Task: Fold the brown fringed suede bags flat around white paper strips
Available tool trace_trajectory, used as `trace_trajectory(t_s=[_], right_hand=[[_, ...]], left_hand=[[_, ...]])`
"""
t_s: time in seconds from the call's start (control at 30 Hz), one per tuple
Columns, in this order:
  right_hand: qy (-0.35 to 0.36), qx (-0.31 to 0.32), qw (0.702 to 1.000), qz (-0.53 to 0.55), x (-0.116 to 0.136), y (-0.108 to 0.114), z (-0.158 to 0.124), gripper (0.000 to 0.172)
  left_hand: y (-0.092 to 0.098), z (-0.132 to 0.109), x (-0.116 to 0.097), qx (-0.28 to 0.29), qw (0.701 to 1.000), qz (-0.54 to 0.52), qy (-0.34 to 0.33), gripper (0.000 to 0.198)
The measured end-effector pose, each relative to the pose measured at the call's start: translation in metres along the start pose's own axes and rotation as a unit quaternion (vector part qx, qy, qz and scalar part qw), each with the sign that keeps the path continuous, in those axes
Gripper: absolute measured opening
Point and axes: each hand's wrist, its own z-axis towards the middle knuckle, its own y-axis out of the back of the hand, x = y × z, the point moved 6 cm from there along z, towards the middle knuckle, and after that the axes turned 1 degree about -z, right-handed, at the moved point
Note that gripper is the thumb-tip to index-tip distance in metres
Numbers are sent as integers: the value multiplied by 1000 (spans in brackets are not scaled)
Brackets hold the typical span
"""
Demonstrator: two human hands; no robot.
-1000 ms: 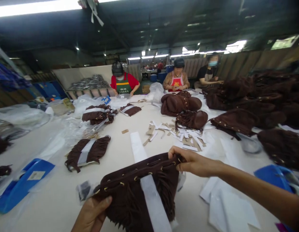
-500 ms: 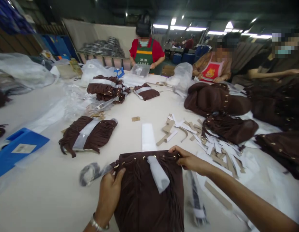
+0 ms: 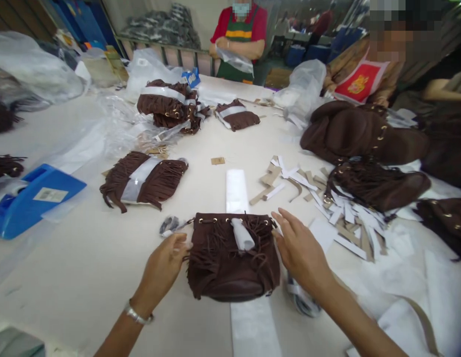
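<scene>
A dark brown fringed handbag [image 3: 233, 282] lies in front of me across a long white strip [image 3: 252, 327], which shows above and below it. Gold eyelets run along its top edge, and a white wrapped piece [image 3: 242, 235] rests on its front. At the bag's left side is my left hand [image 3: 166, 260], fingers loosely bent and not closed round anything; whether they touch the fringe is hard to see. My right hand [image 3: 300, 250] is spread beside the upper right corner. Wrapped strap parts stick out at both sides, a grey bundle [image 3: 168, 225] on the left.
A fringed bag with a white band [image 3: 141, 181] lies to the left, near a blue holder [image 3: 44, 198]. Paper and card strips [image 3: 349, 223] are scattered at right, below more brown bags [image 3: 364, 131]. Farther back are banded bags [image 3: 166, 99] and co-workers across the table.
The bag has gone from held up by its top edge to lying shorter on the white strip. Both hands have released the top corners and moved to its sides. The view has tilted down.
</scene>
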Motion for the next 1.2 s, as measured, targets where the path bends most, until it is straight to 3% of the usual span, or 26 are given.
trace_trajectory(t_s=[0.1, 0.2, 0.27, 0.33, 0.5, 0.6, 0.7, 0.83, 0.93, 1.07, 1.1, 1.2], right_hand=[[76, -3, 995, 58, 38, 26, -39, 57], [101, 17, 993, 54, 55, 21, -67, 64], [113, 27, 992, 52, 53, 7, -74, 49], [114, 27, 991, 63, 46, -8, -73, 36], [55, 22, 998, 27, 33, -36, -64, 16], [37, 29, 999, -12, 37, -42, -65, 16], [57, 30, 998, -23, 52, -28, -69, 16], [157, 3, 987, -34, 89, 0, -70, 54], [190, 55, 979, -41, 102, -5, -64, 38], [178, 56, 980, -62, 98, -15, -54, 19], [185, 50, 979, -67, 98, -15, -53, 18], [209, 34, 973, -96, 99, -12, -52, 17]], left_hand=[[24, -35, -28, -27, 997, 38, -60, 40], [5, -69, -48, 6, 976, 91, -197, 58], [-20, -80, -44, 36, 957, 136, -252, 58], [-39, -80, -32, 36, 945, 154, -287, 42], [-51, -71, -15, -27, 918, 157, -365, 34], [-52, -73, -15, -55, 908, 162, -383, 33], [-53, -74, -16, -71, 903, 163, -391, 32], [-49, -74, -19, -66, 899, 164, -400, 32], [-39, -87, -25, -74, 904, 167, -386, 34], [-29, -130, -36, -169, 902, 158, -365, 46], [-38, -141, -41, -146, 892, 167, -394, 45], [-83, -151, -43, -1, 869, 235, -436, 39]])
